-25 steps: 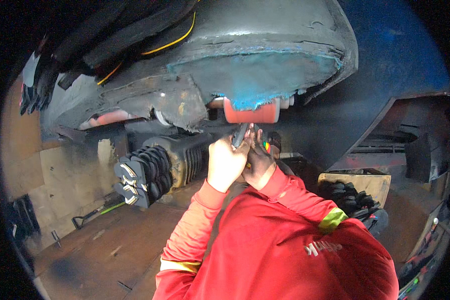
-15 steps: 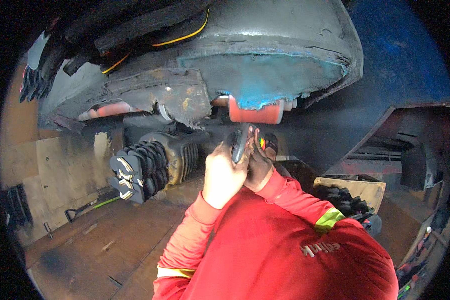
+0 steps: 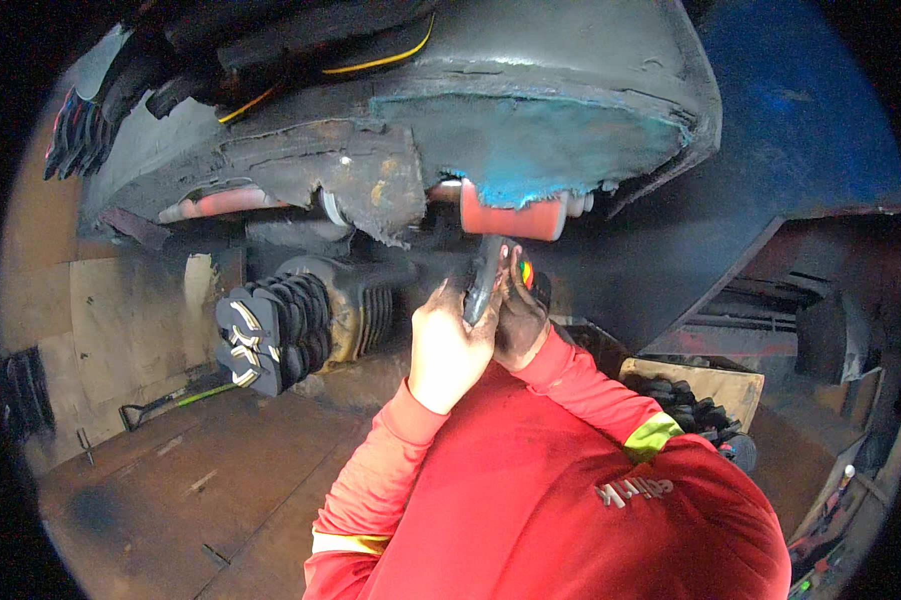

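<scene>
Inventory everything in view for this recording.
Flat slab: one, black, centre
Hood: one, grey, top
Drum: one, red, above slab
Roller: one, reddish, under hood's left
Ragged flap: one, teal, overhanging drum
Flip-flops: many, black, stacked left
Finned motor: one, blackened, beside flip-flops
Yellow-edged pieces: several, black, upper left
Crate: one, tan, right, holding black lumps
Panel: one, blue, upper right
Left hand, right hand: two, red-sleeved, gripping slab

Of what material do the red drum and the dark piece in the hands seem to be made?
Red drum: perhaps abrasive cloth, matt, from its even red surface; blur hides any grain.
Dark piece: probably rubber or foam, dull; its grey-black side shows no metallic glint.
</scene>
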`<state>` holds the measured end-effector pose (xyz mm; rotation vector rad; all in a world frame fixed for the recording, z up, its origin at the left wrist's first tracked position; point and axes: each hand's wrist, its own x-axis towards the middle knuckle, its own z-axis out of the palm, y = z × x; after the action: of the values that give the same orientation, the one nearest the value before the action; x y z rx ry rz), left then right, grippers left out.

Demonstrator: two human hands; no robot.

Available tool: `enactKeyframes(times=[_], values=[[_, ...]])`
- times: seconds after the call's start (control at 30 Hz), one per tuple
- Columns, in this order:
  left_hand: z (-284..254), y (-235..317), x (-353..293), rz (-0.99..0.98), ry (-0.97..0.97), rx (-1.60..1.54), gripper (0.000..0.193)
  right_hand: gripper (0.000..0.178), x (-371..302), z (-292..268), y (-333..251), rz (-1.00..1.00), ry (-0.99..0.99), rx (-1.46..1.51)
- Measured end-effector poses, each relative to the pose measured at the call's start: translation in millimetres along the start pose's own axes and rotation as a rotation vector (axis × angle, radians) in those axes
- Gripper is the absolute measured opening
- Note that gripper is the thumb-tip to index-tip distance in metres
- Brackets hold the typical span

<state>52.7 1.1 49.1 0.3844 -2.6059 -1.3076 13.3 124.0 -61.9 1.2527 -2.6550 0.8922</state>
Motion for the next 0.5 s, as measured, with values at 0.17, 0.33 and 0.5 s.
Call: enactKeyframes(times=[0.17, 0.33, 0.5], values=[[-1.3, 8.7, -7.8, 0.063, 0.057, -0.011, 0.037, 0.068, -0.9, 11.7, 5.4, -0.004, 0.24, 0.279], [13.7, -9.0, 13.9, -0.087, -0.1, 0.112, 0.017, 0.074, -7.9, 12.8, 11.6, 0.121, 0.045, 0.222], [11.9, -4.5, -4.7, 0.034, 0.03, 0.009, 0.02, 0.054, -10.6, 16.2, 18.3, -0.009, 0.112, 0.159]])
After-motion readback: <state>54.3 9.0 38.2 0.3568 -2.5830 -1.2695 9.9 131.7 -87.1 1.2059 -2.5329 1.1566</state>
